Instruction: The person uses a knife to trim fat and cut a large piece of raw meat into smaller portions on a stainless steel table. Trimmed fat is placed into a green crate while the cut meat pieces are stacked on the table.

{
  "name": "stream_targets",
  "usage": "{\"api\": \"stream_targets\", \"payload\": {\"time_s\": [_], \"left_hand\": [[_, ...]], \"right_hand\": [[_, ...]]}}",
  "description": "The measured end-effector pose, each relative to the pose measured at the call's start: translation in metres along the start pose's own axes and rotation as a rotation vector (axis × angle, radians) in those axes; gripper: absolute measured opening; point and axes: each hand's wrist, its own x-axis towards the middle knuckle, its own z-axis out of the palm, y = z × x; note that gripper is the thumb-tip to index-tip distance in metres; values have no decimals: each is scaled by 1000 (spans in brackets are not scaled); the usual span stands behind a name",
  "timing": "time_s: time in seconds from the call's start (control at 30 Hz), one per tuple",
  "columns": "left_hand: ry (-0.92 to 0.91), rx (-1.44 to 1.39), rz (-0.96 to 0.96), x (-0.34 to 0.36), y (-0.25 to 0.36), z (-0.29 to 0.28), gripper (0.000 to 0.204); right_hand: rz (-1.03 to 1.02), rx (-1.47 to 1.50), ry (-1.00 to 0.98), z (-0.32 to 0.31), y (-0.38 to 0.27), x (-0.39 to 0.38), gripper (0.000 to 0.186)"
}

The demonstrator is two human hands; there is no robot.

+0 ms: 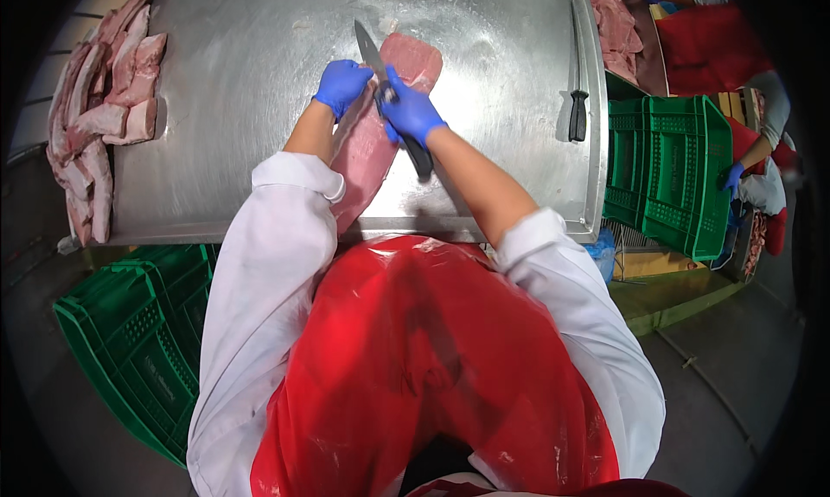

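While the right hand in a blue glove (412,112) grips one knife with a grey blade and black handle (367,45), its blade pointing to 11 o'clock and its handle end to 5, the left hand in a blue glove (343,87) is closed at the 9 o'clock side of one long, smooth slab of pink meat (367,164); whether its curled fingers pinch a strip cannot be told. The slab lies directly beneath the hands, stretching from 1 o'clock to 7, on one scratched, silvery metal table (501,56). Measured from the slab, one thin rod with a black handle (577,116) lies near the table's edge between 2 and 3 o'clock. At 9 o'clock sits one heap of pale pink, fat-streaked meat pieces (95,142), too overlapped to count. Two white sleeves (259,263) and one shiny red apron (432,350) fill 6 o'clock. Beyond the table, at least two green perforated plastic crates show, one at 3 o'clock (670,173) and one or more at 8 (143,350). At 2 o'clock is more pink meat (612,30); farther out at 3, a co-worker's blue-gloved hand (733,179) is at the crate's edge.
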Motion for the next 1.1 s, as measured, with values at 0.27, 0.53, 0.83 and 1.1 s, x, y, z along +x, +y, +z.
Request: {"api": "stream_targets", "payload": {"time_s": [0.27,0.53,0.83,1.1], "left_hand": [[1,36,-17,-11,0,-33,20],[70,-732,-76,-17,29,-68,11],[36,338,-31,-3,19,-98,61],[-255,-77,-479,-17,-25,-32,50]], "right_hand": [[33,236,-202,18,15,-61,77],[-4,39,-189,29,13,-78,74],[92,210,129,-38,25,-98,71],[72,407,277,-26,50,-105,77]]}}
